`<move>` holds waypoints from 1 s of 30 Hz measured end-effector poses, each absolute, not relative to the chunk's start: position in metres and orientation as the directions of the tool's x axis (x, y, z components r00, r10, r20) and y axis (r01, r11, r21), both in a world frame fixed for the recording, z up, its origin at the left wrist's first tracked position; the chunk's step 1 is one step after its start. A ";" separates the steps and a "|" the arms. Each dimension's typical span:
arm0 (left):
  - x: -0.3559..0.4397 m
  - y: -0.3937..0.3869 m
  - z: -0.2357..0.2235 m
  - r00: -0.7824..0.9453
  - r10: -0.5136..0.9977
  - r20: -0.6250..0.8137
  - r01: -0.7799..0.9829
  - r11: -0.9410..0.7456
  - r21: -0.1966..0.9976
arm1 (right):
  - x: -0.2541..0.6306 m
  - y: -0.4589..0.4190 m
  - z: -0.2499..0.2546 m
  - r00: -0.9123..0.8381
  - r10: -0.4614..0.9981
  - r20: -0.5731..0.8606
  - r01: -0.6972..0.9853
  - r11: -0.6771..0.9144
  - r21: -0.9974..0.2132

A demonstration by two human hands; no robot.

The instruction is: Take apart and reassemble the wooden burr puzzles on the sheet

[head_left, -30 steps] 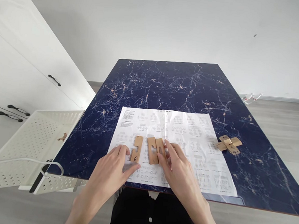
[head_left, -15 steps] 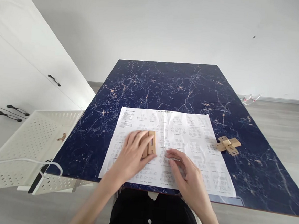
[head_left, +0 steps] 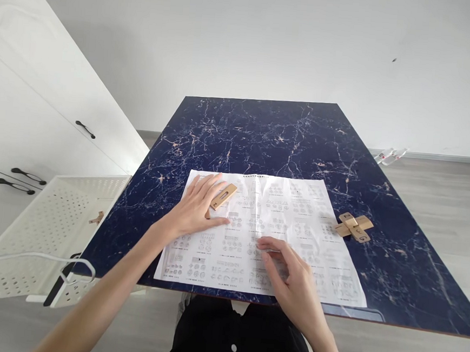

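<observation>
A flat wooden puzzle piece (head_left: 229, 189) with a long slot and a dark mark lies tilted on the upper left of a printed instruction sheet (head_left: 270, 222). My left hand (head_left: 194, 208) rests flat beside it, fingers stretched and thumb held apart. Whatever lies beneath that palm is hidden. Over the lower right of the sheet is my right hand (head_left: 294, 281), with nothing in it; its fingers are loosely bent and the thumb stands away from them. An assembled wooden puzzle cross (head_left: 353, 227) with lettered pieces sits at the sheet's right edge.
The sheet lies on a dark blue marbled table (head_left: 254, 134), near its front edge. At the left stand a white perforated basket (head_left: 19, 235) with a small wooden piece (head_left: 97, 218) in it, a white cable (head_left: 49, 257) and a white cabinet (head_left: 53, 107). Clear plastic items (head_left: 391, 155) are on the floor.
My left hand gathered the wooden pieces and slid them up and left across the sheet, then its thumb came away. My right hand let go of a slotted piece and drew slightly back.
</observation>
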State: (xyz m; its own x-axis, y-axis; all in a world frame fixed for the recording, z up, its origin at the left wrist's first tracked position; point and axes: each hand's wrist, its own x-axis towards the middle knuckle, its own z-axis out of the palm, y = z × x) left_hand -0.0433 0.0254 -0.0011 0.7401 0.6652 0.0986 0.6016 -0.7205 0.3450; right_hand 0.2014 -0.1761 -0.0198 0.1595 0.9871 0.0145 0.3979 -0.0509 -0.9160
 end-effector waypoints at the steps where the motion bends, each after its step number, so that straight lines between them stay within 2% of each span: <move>1: -0.045 0.034 0.000 0.760 0.644 0.085 0.580 -0.732 0.358 | 0.201 -0.176 -0.019 0.158 0.987 0.015 0.396 -0.049 -0.917; 8: -0.042 0.064 0.007 0.831 0.555 0.051 0.503 -0.786 0.359 | 0.201 -0.176 -0.019 0.147 0.989 0.011 0.380 -0.046 -0.924; 13: -0.030 0.061 0.004 0.862 0.500 0.082 0.442 -0.820 0.363 | 0.200 -0.178 -0.018 0.140 0.990 0.001 0.375 -0.052 -0.926; 18: -0.030 0.050 0.000 0.794 0.583 0.171 0.524 -0.799 0.294 | 0.199 -0.178 -0.017 0.144 0.990 0.007 0.377 -0.048 -0.925; 23: -0.035 0.040 -0.008 0.634 0.714 0.295 0.685 -0.697 0.213 | 0.199 -0.178 -0.019 0.157 0.988 0.012 0.390 -0.051 -0.919; 30: -0.044 0.043 -0.015 0.432 0.839 0.330 0.840 -0.507 0.191 | 0.208 -0.181 -0.014 0.096 0.995 0.005 0.385 -0.033 -0.922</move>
State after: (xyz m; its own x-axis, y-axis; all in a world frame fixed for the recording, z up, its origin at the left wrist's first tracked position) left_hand -0.0443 0.0427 -0.0147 0.4320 0.8394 0.3299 0.8404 -0.5074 0.1906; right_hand 0.2080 -0.1809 -0.0139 0.0961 0.9954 0.0045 0.3852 -0.0330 -0.9222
